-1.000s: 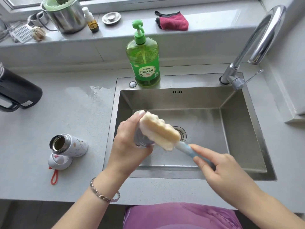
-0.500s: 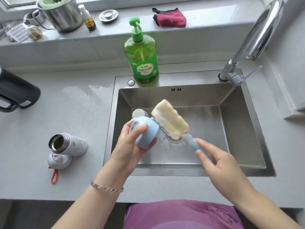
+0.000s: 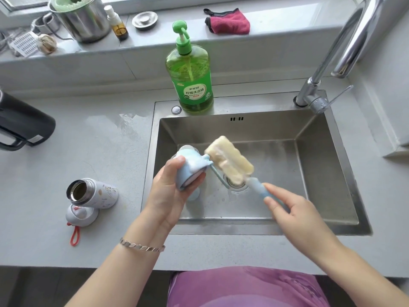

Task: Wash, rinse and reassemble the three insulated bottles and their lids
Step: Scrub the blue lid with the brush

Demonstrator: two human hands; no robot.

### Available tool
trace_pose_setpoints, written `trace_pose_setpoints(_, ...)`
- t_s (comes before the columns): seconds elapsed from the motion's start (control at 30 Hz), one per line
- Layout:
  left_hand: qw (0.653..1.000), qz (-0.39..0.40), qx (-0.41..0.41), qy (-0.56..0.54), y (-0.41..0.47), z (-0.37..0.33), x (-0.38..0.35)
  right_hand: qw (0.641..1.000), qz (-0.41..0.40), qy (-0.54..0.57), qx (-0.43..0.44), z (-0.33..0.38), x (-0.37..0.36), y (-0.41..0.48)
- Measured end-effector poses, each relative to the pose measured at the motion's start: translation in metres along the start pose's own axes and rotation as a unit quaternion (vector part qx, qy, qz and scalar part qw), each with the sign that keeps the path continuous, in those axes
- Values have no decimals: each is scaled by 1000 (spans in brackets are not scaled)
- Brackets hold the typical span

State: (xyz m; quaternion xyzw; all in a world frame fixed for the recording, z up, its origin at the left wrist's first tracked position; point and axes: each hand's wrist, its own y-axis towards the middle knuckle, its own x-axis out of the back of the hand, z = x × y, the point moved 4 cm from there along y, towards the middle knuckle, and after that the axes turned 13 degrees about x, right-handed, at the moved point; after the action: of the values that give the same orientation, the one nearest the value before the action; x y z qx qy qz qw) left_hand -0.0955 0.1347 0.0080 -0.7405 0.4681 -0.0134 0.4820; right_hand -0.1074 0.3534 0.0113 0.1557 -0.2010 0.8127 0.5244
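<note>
The light blue lid (image 3: 190, 167) lies tilted in the left hand (image 3: 170, 191), which grips it with curled fingers over the left part of the sink (image 3: 321, 173). White foam covers its upper edge, and a thin strap (image 3: 218, 176) hangs from it. The right hand (image 3: 294, 209) holds the sponge brush (image 3: 230, 161) by its blue handle; the yellowish head is just beside the lid. A little foam lies on the sink's floor. On the counter (image 3: 88, 140) the white bottle (image 3: 95, 192) lies on its side, mouth open, touching the white lid (image 3: 81, 213). The soap bottle (image 3: 190, 80) is nearly full of green liquid.
</note>
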Motion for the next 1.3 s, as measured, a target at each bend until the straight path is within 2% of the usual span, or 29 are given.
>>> trace_pose_setpoints(0.13, 999, 20, 31, -30, -2, 4, 6, 996, -50, 72, -35, -9, 15, 4)
trace_pose_setpoints(0.3, 998, 37, 46, -6, -2, 11, -2, 992, 22, 128, -6, 16, -12, -13)
trace_pose_setpoints(0.47, 997, 40, 14, 70, -2, 10, -9, 984, 18, 174, -32, 15, -27, -8)
trace_pose_setpoints(0.63, 996, -18, -68, 64, 5, -2, -5, 981, 31, 190, -23, 23, -32, -16)
trace_pose_setpoints(0.8, 993, 34, -66, 96, 5, 8, -14, 984, 7, 179, -21, 17, -27, -4)
trace_pose_setpoints(0.93, 991, 12, -119, 65, 10, -11, -7, 977, 30, 211, -16, 24, -30, -15)
trace_pose_setpoints(1.13, 979, 13, -129, 157, 8, -12, -7, 984, 16, 175, -17, 15, -20, 13)
trace_pose_setpoints(1.2, 962, -20, -169, 212, 1, -17, -5, 981, -4, 191, -29, 9, -11, 16)
trace_pose_setpoints(1.3, 912, -38, -245, 325, -11, -19, -5, 975, -4, 217, -45, 7, -2, 5)
